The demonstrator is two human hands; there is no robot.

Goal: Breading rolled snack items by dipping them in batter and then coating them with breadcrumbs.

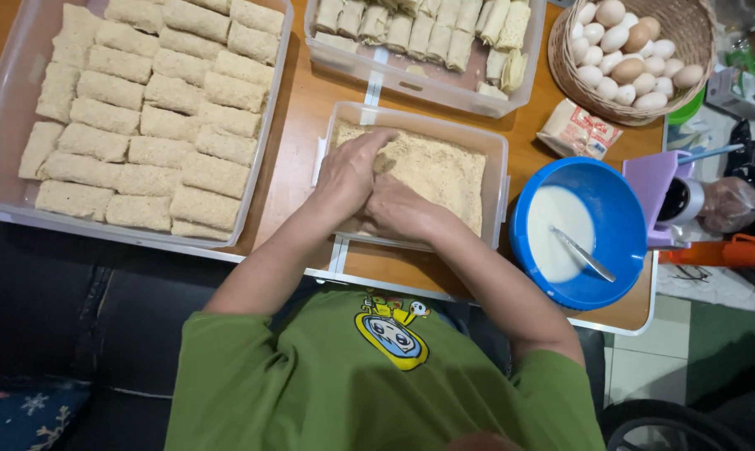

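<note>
Over the middle tub (494,167) of breadcrumbs (440,171), both hands are pressed down together; the left hand (350,171) lies flat with fingers stretched into the crumbs, and the right hand (402,209) is cupped just beside it, touching it; whatever is held beneath the palms is hidden, so the grip cannot be told for certain, though a roll appears to be enclosed between them. The step in hand is judged to be crumb-coating, with the piece being pressed and turned in the tub; to the left, a large tray (1,167) is packed with coated rolls (143,125); behind, a second tray (419,83) holds bare rolls (419,29); to the right, a blue bowl (620,217) of white batter is set with a spoon (584,255) in it; a basket of eggs (632,50) stands on the tabletop (298,108) at the far right. A firm, even press is probably called for next, then a lift across to the left tray, where little room remains.
</note>
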